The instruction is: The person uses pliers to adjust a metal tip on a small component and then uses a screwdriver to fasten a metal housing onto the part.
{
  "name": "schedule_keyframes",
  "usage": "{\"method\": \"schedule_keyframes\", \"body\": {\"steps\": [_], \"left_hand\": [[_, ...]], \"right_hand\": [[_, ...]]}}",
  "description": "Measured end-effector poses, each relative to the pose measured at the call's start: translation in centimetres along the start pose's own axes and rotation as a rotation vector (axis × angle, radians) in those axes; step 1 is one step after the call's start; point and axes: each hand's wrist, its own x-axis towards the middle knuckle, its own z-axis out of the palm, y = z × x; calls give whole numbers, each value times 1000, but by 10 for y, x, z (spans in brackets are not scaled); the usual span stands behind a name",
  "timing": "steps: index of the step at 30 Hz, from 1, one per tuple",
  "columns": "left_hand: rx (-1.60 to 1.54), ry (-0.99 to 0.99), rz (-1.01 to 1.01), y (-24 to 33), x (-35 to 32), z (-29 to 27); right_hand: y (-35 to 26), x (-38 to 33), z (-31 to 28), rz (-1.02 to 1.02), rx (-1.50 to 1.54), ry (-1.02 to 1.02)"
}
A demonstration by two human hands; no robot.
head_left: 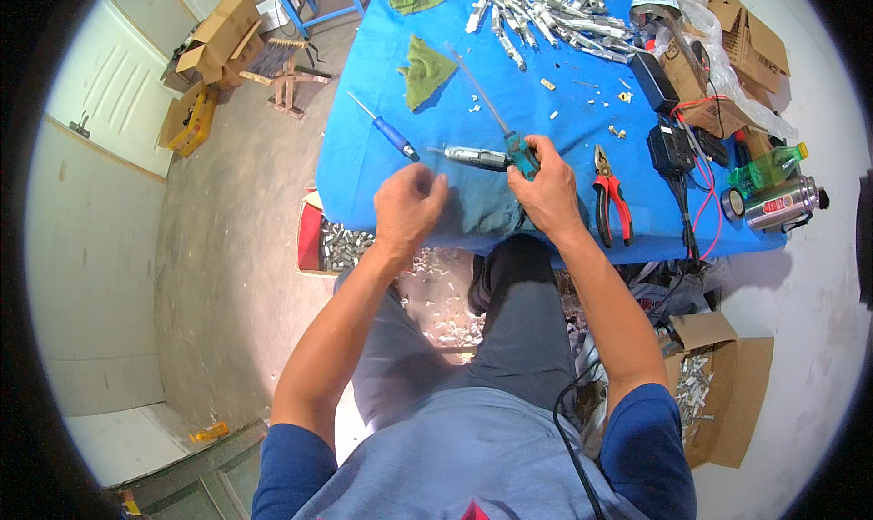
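on the floor at our left a red-edged box (320, 243) of small metal pieces sits tucked under the edge of the blue tabletop (364, 156), close enough to drop parts into. up on the tabletop a blue-handled screwdriver (386, 131) lies loose beside a green rag (426, 68), both within easy reach.

our left hand (406, 206) hovers over the near edge, fingers curled loosely together; it is blurred, so we cannot tell whether it pinches anything. just to its right a silvery metal part (475, 157) lies on a dark cloth (482, 209), which seems there to pad the work.

our right hand (544, 192) is closed around the teal handle of a second screwdriver (515, 143), its long shaft slanting up and away, the handle right at the end of the metal part, as if braced there.

further right, red-handled pliers (608, 197) lie flat, then a black power adapter (671, 147) with red wires, and a steel flask (782, 203) on its side at the far edge. a heap of similar metal parts (546, 15) waits at the back.
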Motion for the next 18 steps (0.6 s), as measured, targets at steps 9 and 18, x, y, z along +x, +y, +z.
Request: {"method": "schedule_keyframes", "body": {"steps": [9, 18], "left_hand": [[-293, -79, -89, -7, 15, -14], [44, -163, 110, 17, 33, -8]], "right_hand": [[9, 14, 2, -120, -100, -65], [18, 2, -4, -419, -90, 1]]}}
